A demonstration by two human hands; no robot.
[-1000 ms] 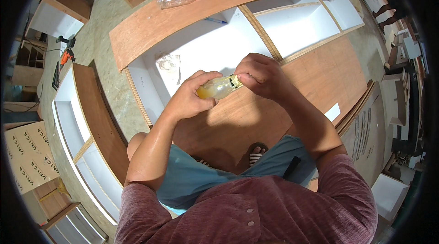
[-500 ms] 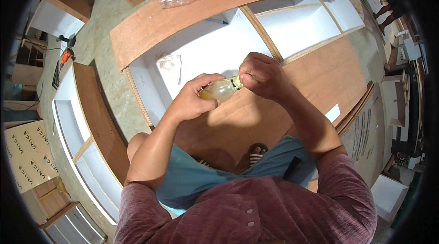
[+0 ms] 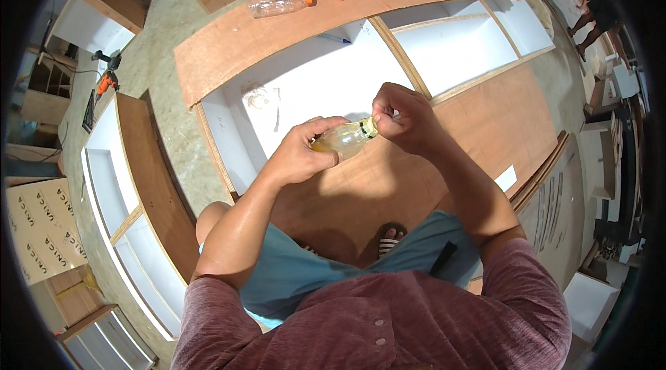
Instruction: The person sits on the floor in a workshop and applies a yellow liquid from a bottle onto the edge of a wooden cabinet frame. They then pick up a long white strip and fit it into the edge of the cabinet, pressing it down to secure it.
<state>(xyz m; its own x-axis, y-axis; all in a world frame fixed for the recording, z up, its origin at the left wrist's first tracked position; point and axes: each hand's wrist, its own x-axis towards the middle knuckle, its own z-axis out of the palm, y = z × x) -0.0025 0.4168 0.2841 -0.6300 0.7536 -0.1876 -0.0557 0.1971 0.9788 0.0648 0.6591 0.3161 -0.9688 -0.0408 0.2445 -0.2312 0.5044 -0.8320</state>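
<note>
The bottle (image 3: 347, 139) was held up between both hands over the near edge of the cabinet (image 3: 416, 87), tipped well onto its side, with its mouth toward two o'clock and its base toward eight. The left hand (image 3: 305, 151) was wrapped around the base end, thumb on the near side and fingers on the far side. The right hand (image 3: 406, 116) was curled tight, thumb and fingertips pinching the bottle's mouth; whether they had hold of anything small there was hidden. Working at the mouth seemed to call for a firm left grip to stop the body rolling, with only the right fingertips doing the fine work. Since something yellowish lay toward the base, keeping the mouth above it looked wise; dipping toward three o'clock or lower could have risked a spill. A pen (image 3: 334, 38) lay inside the cabinet, near twelve o'clock from the bottle.
</note>
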